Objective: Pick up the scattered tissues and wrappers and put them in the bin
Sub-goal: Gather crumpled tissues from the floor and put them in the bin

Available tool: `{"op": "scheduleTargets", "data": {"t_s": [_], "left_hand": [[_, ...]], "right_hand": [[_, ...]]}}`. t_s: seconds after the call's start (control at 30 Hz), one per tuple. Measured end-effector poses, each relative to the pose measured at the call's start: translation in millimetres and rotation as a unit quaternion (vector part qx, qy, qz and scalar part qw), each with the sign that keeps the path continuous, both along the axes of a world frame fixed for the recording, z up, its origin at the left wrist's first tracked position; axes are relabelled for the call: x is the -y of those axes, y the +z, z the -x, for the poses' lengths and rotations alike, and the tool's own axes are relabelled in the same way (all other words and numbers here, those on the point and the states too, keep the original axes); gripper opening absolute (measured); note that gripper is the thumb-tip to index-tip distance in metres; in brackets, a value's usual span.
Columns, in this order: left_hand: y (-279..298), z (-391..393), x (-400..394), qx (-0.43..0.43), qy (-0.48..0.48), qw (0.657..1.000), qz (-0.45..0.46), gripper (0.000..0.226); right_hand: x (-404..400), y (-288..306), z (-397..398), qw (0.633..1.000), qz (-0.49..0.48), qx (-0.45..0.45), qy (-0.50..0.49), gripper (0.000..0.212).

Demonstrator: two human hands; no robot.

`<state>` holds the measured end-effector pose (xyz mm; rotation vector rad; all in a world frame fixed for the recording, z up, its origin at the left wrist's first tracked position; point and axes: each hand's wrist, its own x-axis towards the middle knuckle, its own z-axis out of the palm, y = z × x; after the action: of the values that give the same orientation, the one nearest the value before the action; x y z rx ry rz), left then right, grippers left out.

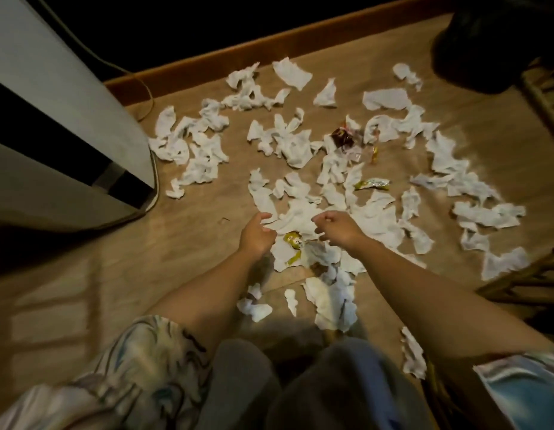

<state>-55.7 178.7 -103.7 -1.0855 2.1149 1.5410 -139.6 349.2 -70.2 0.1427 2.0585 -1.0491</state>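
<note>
Head view, looking down at wooden floor. Crumpled white tissues lie scattered across it from 9 o'clock round to 4 o'clock of frame centre; several dozen pieces, many overlapping, so no exact count is possible.

Wrappers counted: four visible.
- dark red wrapper, at 1 o'clock of centre
- small gold wrapper, just at 3 o'clock of the red one
- yellow-green wrapper, at 2 o'clock of the hands
- yellow wrapper, between the two hands, lying on tissue

Hands: two, both bare, both hovering low over the near edge of the pile.
- Left hand: fingers loosely curled, tips near a tissue edge; holds nothing that shows.
- Right hand: fingers curled under; whether they pinch a tissue, cannot tell.

Dark rounded object at 1 o'clock, frame corner; possibly the bin, not certain. White appliance at 10 o'clock.
</note>
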Motion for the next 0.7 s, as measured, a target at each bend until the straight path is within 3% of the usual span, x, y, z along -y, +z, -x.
{"op": "scheduleTargets", "data": {"t_s": [0.13,0.3,0.4,0.47,0.57,0.63,0.7], "left_hand": [[-92.7,3.9,9.4,-0.028,-0.078,0.995,0.05,0.036],[-148.8,7.0,0.0,-0.01,-0.171,0.979,0.11,0.026],[-156.6,-2.9,-25.1,-0.02,-0.129,0.984,0.119,0.021],[-163.9,-16.7,-48.2,-0.072,-0.063,0.983,0.159,0.022],[-179.7,-46.7,-78.3,-0.121,-0.032,0.958,0.258,0.017],[-190.4,-71.1,-91.1,-0.089,-0.031,0.939,0.33,0.025],[-197.0,-101.1,-95.8,-0.024,-0.004,0.923,0.384,0.045]], "right_hand": [[2.4,-90.5,6.6,0.998,0.01,-0.055,0.039,0.021],[-14.8,-150.7,-16.4,0.992,0.004,-0.114,0.056,0.024],[-38.6,-158.8,-33.7,0.975,-0.013,-0.144,0.168,0.025],[-58.0,-161.0,-41.3,0.963,-0.027,-0.171,0.206,0.025],[-85.4,-166.6,-57.7,0.958,-0.052,-0.215,0.182,0.024],[-103.8,-172.6,-78.8,0.954,-0.052,-0.259,0.139,0.025],[-126.4,-184.7,-107.3,0.927,-0.115,-0.343,0.095,0.025]]}}
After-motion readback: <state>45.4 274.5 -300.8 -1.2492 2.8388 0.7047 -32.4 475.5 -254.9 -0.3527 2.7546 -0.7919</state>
